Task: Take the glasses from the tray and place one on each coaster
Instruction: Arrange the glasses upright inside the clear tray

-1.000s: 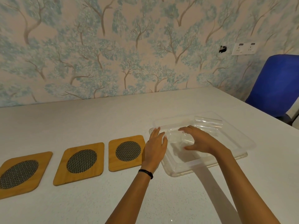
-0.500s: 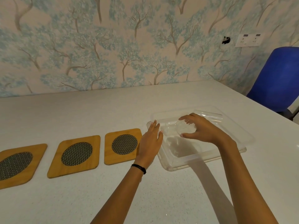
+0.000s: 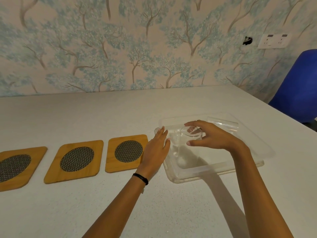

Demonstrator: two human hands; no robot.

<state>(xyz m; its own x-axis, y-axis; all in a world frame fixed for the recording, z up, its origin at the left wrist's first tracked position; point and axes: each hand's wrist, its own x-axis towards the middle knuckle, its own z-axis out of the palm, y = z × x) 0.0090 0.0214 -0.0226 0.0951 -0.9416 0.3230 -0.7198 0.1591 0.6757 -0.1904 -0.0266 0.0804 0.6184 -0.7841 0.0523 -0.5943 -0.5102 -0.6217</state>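
Over the clear tray (image 3: 248,162) | your right hand (image 3: 216,138) fingers grip a glass (image 3: 191,135) by its rim; left hand (image 3: 155,152) flat, open, steadying | risk: slick glass slips or clips the tray wall

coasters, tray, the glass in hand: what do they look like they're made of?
Coasters: probably bamboo or wood, matte honey-yellow with faint grain, each with a dark woven-mesh oval inset, perhaps metal. Tray: likely clear plastic, slightly frosted, with soft rounded edges. Glass gripped by the right hand: fully transparent with a glossy rim; glass or clear plastic, cannot tell.

Wood-brown coasters (image 3: 126,152), dark mesh centres; clear tray (image 3: 253,148); blue chair (image 3: 298,86).
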